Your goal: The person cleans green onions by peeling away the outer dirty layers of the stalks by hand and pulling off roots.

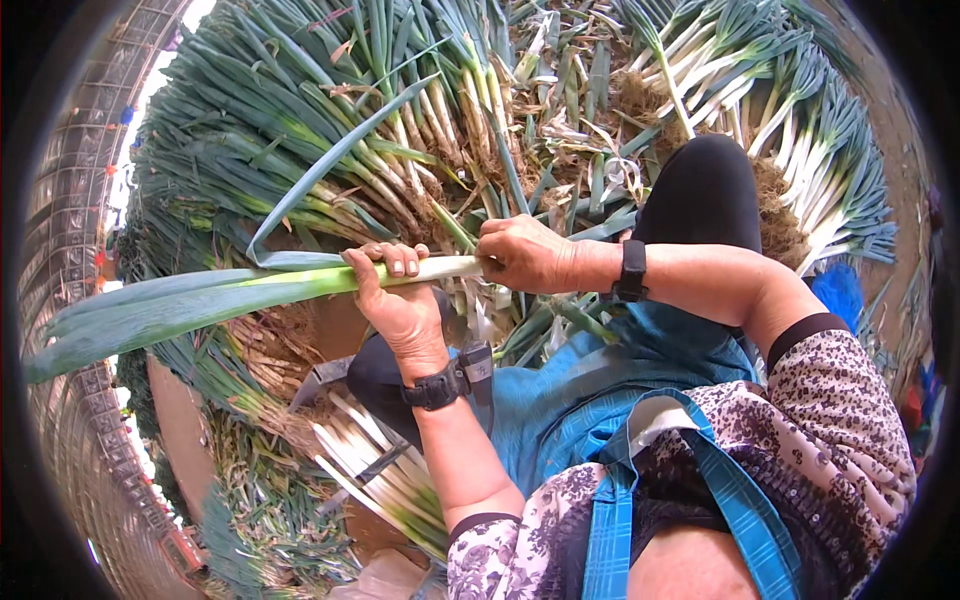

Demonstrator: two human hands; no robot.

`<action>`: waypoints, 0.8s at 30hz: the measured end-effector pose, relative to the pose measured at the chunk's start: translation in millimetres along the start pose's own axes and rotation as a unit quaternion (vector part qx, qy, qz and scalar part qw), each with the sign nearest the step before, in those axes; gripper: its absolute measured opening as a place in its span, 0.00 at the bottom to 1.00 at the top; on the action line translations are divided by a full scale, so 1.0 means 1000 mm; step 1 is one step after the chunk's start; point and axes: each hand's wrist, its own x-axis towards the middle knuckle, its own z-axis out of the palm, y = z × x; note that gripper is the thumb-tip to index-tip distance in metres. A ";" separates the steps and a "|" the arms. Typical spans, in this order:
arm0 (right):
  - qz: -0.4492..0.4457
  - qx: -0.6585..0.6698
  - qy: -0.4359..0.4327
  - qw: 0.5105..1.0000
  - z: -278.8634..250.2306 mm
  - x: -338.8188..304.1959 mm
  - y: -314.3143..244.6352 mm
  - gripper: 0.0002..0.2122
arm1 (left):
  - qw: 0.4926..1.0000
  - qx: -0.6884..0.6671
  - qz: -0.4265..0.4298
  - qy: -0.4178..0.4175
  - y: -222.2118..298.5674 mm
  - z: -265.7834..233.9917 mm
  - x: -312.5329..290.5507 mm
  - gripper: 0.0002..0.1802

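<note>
A long green onion [315,283] lies across both my hands, its white end toward the right and its broad green leaves reaching to the far left. My left hand [398,300] is closed around the stalk where white turns to green. At the white end, the fingers of my right hand [530,254] are pinched on the stalk; they cover its tip. One leaf [340,150] bends up and away from the rest.
Untrimmed green onions [270,130] are heaped at the far left. Cleaned white-stemmed ones [815,180] lie in a row at the far right. Peeled leaves and scraps [570,110] litter the ground between. More white stalks [375,460] lie by my left forearm. A wire-mesh wall [75,250] runs along the left.
</note>
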 end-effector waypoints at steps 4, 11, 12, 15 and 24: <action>0.276 0.077 -0.055 0.957 0.010 0.000 -0.004 0.06 | 1.000 -0.009 0.000 -0.020 0.015 -0.020 -0.019 0.20; 0.325 -0.273 -0.248 0.871 -0.015 -0.082 0.122 0.08 | 0.996 0.015 0.046 0.081 0.067 -0.027 -0.021 0.22; 0.311 -0.225 -0.211 0.899 -0.014 -0.068 0.110 0.09 | 0.996 0.009 0.048 0.075 0.070 -0.033 -0.023 0.21; 0.171 -0.027 -0.129 0.976 0.000 -0.018 0.043 0.12 | 0.992 0.000 0.060 0.107 0.060 -0.038 -0.026 0.17; 0.052 -0.082 -0.027 0.995 0.024 -0.021 -0.019 0.12 | 0.967 0.052 0.116 0.222 0.051 -0.031 -0.025 0.15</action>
